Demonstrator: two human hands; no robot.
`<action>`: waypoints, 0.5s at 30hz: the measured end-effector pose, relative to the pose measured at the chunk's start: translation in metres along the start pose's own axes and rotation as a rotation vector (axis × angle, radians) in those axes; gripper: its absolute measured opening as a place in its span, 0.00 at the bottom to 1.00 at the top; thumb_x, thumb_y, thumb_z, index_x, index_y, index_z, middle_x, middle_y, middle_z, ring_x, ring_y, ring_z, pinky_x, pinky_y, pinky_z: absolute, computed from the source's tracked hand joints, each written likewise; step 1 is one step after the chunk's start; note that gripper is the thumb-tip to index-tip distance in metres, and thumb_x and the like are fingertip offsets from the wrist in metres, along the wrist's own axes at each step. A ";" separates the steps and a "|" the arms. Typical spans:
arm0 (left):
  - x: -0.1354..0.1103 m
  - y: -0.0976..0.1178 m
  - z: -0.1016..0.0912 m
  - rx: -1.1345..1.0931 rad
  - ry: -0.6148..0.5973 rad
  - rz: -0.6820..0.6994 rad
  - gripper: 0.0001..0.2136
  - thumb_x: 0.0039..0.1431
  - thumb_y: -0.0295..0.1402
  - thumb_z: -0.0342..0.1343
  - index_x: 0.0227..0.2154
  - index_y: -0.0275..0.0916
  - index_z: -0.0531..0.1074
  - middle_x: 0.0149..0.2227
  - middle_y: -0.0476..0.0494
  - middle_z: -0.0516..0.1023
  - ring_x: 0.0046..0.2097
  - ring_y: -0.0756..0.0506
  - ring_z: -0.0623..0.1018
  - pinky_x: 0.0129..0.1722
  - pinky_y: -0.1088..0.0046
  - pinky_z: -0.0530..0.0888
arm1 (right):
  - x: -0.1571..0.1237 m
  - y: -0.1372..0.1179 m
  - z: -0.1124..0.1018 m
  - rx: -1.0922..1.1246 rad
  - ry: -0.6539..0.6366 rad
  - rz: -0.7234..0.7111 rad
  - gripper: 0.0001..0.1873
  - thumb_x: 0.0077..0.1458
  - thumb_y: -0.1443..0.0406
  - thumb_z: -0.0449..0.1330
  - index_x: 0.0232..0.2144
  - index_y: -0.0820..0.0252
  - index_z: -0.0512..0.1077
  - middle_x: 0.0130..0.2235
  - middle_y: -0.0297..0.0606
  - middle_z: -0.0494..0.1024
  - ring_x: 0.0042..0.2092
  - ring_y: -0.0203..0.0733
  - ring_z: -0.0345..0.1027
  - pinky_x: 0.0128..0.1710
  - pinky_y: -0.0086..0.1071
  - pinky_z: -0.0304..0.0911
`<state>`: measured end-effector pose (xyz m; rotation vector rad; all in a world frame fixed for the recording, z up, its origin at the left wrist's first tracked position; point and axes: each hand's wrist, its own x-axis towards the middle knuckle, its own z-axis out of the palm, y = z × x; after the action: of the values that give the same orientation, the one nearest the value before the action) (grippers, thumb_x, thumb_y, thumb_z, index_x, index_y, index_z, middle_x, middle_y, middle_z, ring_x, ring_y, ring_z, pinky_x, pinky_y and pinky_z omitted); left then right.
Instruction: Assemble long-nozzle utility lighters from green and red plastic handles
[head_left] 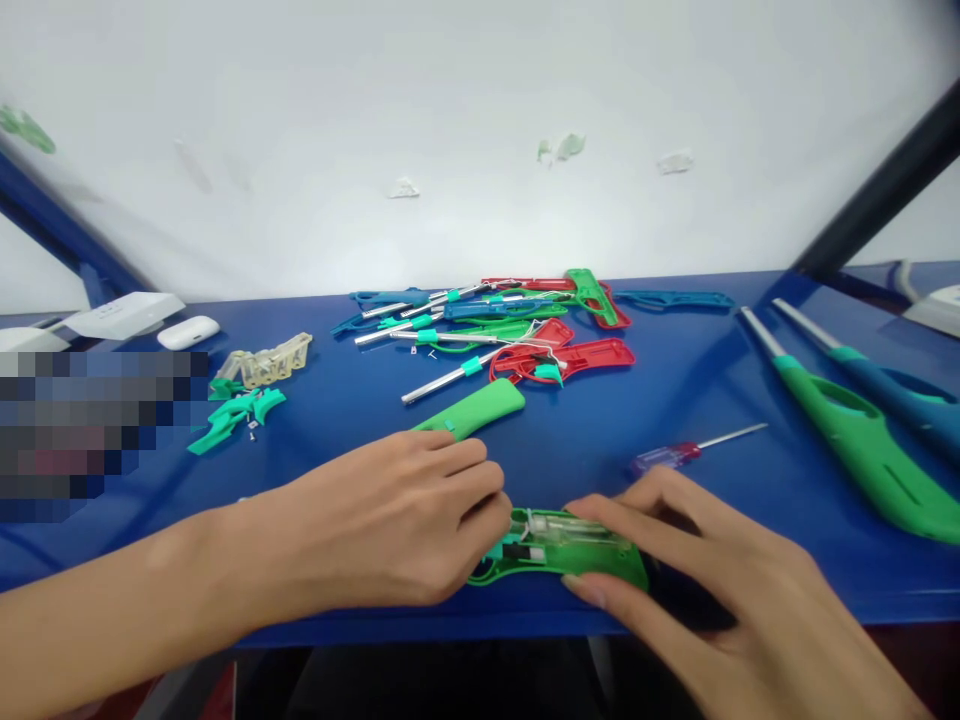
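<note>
A blue table point(345, 400) carries all the items noted. The left hand point(420, 510) reaches over the left end of the work with its fingers curled; its fingertips are hidden, so whether they pinch anything cannot be told. The right hand point(742, 570) has thumb and index finger set apart by the width of the open green casing, the index over the far edge and the thumb at the near edge, gripping it between them. At the right lie a green lighter point(862, 430) and a blue lighter point(900, 390), side by side. The open green casing point(600, 558) lies at the table's near edge, between the two hands (its inner parts face up, a clear tank point(562, 527) among them). A green half-shell point(487, 405) sits just beyond the left hand. A screwdriver point(675, 455) rests behind the right hand. Smallest noted: teal parts point(225, 420), at left.
</note>
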<state>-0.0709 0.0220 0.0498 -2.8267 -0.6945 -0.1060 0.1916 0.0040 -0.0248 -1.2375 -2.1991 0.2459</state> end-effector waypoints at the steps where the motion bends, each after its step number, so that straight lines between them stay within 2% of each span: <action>1: 0.000 0.001 0.001 0.005 0.002 0.005 0.18 0.73 0.20 0.42 0.40 0.35 0.79 0.35 0.41 0.82 0.37 0.43 0.80 0.40 0.65 0.78 | 0.000 -0.001 0.000 -0.004 -0.008 0.007 0.23 0.66 0.45 0.57 0.50 0.50 0.79 0.44 0.40 0.77 0.43 0.46 0.78 0.39 0.35 0.76; 6: -0.001 0.004 0.000 -0.003 -0.025 -0.020 0.15 0.73 0.21 0.45 0.43 0.35 0.78 0.37 0.40 0.82 0.38 0.42 0.81 0.41 0.65 0.78 | 0.009 -0.004 -0.005 0.044 -0.047 -0.048 0.15 0.66 0.48 0.59 0.46 0.45 0.79 0.39 0.34 0.77 0.38 0.40 0.79 0.33 0.27 0.76; 9: -0.003 0.003 -0.008 -0.058 -0.074 -0.055 0.12 0.68 0.19 0.52 0.45 0.36 0.76 0.38 0.41 0.81 0.41 0.43 0.81 0.42 0.67 0.78 | 0.013 -0.003 -0.008 0.061 -0.023 -0.094 0.12 0.65 0.49 0.61 0.46 0.42 0.79 0.38 0.32 0.78 0.36 0.38 0.80 0.33 0.25 0.76; 12: -0.006 -0.003 -0.015 -0.185 -0.128 -0.090 0.17 0.59 0.15 0.58 0.47 0.40 0.75 0.41 0.43 0.81 0.43 0.43 0.81 0.44 0.69 0.78 | 0.013 -0.001 -0.008 0.054 0.026 -0.130 0.13 0.65 0.51 0.61 0.47 0.46 0.79 0.38 0.33 0.79 0.35 0.37 0.80 0.34 0.24 0.77; 15: -0.012 -0.006 -0.015 -0.298 -0.136 -0.161 0.21 0.56 0.14 0.58 0.48 0.43 0.75 0.43 0.45 0.81 0.44 0.44 0.82 0.44 0.72 0.78 | 0.013 -0.001 -0.008 0.051 0.042 -0.153 0.12 0.65 0.55 0.62 0.47 0.49 0.79 0.38 0.35 0.79 0.37 0.37 0.81 0.36 0.23 0.77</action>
<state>-0.0840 0.0181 0.0642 -3.0773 -1.0143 -0.0467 0.1905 0.0130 -0.0129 -1.0314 -2.2241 0.2107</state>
